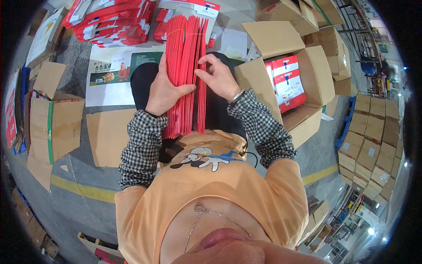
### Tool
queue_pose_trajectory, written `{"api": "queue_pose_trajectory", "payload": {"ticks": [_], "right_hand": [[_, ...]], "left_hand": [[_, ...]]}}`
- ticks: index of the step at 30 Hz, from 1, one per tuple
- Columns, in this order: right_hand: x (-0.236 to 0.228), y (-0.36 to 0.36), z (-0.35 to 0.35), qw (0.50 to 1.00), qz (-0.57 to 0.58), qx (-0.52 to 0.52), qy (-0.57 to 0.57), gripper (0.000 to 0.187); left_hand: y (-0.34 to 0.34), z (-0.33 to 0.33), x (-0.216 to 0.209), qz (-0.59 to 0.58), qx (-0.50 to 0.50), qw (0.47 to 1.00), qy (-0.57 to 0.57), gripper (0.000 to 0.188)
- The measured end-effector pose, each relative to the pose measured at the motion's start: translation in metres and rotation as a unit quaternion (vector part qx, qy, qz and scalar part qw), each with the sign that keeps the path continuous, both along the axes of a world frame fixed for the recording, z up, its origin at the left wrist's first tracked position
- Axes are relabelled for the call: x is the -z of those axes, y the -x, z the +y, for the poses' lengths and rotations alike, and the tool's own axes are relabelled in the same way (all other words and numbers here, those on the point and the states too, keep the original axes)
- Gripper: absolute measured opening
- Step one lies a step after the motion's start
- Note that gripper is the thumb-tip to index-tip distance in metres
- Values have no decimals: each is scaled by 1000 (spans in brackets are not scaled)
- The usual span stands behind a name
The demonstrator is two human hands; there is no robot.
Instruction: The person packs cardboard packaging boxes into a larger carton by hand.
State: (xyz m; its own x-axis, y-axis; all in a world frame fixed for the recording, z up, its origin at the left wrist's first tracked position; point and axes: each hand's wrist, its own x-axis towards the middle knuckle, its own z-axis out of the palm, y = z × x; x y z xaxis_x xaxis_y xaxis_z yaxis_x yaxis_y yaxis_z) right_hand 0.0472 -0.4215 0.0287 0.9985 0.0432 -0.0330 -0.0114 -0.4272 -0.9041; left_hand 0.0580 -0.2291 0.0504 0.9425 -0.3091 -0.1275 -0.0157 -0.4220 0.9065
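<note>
A thick stack of flat red folded cartons (178, 66) stands on edge on my lap, with a thin band across it near the far end. My left hand (169, 90) grips its left side, the thumb reaching across the top edges. On the right a thin batch of the same cartons (201, 99) stands a little apart from the main stack, a narrow gap between them. My right hand (220, 77) is at this thin batch, fingers bent and thumb and fingertips at its upper edges.
Right of me stands an open cardboard box (314, 75) with red-and-white cartons (285, 83) inside. A pile of red flat cartons (112, 24) lies at the far left. Left is another brown box (55, 127). Stacked brown boxes (371, 141) stand at far right.
</note>
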Motion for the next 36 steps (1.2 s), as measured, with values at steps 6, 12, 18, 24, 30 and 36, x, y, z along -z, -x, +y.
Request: {"api": "queue_pose_trajectory", "payload": {"ticks": [6, 12, 18, 24, 30, 36], "right_hand": [[3, -1, -2, 1000, -1, -6, -6, 31], [-6, 4, -4, 997, 71, 26, 8, 31], [8, 6, -8, 985, -131, -15, 108, 24], [-7, 7, 10, 988, -25, 2, 150, 31], [-2, 6, 3, 993, -40, -3, 107, 33], [-1, 5, 3, 994, -38, -5, 99, 32]], "left_hand": [[0, -1, 0, 3, 0, 1000, 6, 111], [0, 4, 3, 6, -13, 1000, -10, 108], [2, 3, 1, 6, -13, 1000, -12, 109], [3, 2, 3, -6, -6, 1000, 11, 111], [2, 0, -1, -14, 5, 1000, 2, 110], [0, 2, 3, -18, 11, 1000, 2, 110]]}}
